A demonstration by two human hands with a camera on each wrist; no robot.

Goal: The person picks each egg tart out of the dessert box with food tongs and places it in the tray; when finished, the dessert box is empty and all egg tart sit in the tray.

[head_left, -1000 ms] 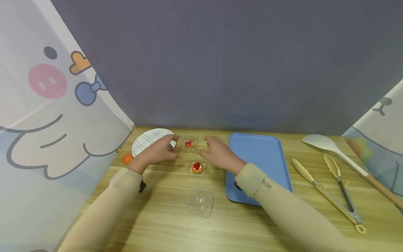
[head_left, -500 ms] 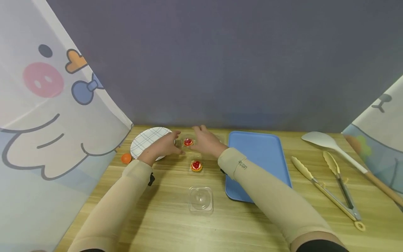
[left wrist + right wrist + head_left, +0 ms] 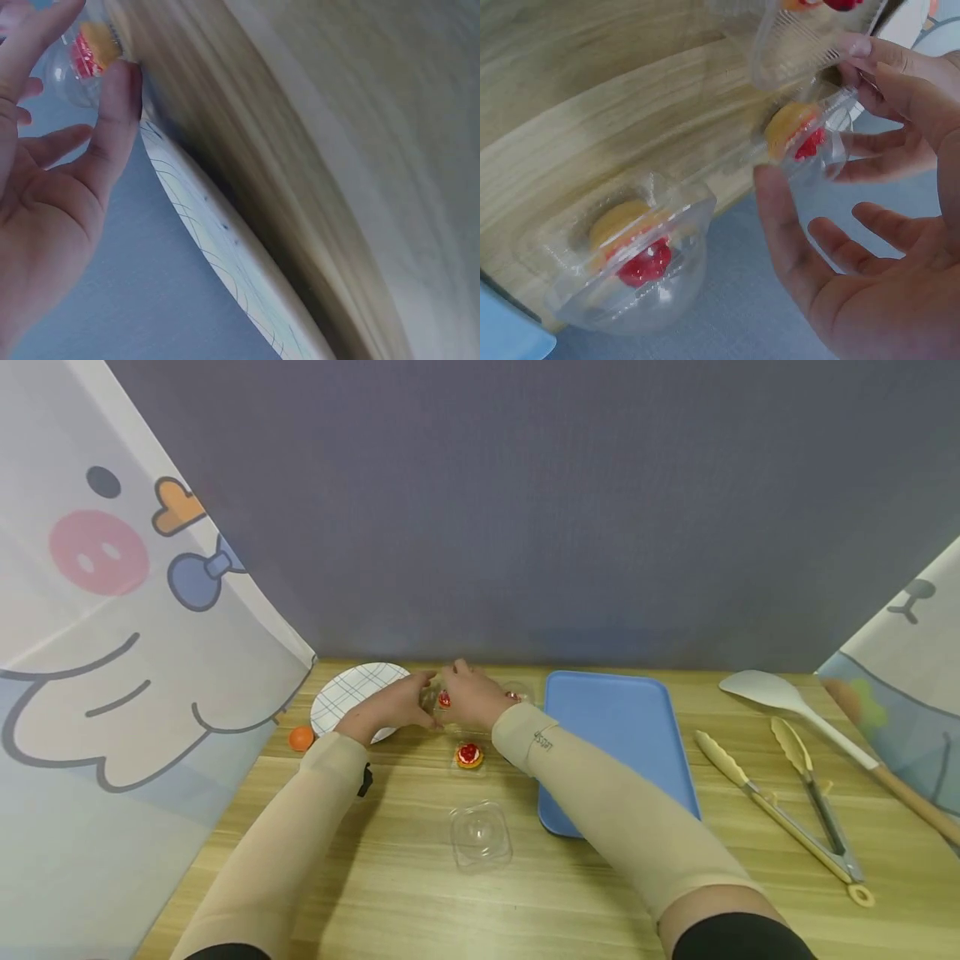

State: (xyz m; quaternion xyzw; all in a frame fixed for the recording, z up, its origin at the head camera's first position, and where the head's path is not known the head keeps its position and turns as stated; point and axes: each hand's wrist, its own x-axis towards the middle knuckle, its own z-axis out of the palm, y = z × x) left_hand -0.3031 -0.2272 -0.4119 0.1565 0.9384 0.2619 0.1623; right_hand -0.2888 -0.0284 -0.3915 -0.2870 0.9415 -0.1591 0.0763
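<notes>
Leftmost, an orange ball near a checked white plate. Next, the left hand, thumb and fingers parted and loosely curved, apparently gripping nothing, close beside a boxed tart; impossible to tell whether touching. Lower in the head view, another tart, then a clear domed cover on the table. Between the boxed tart and a second boxed tart, the right hand, fingers loosely bent and apart, apparently holding nothing. Farther right, a blue tray, yellow tongs, then a large white spoon.
</notes>
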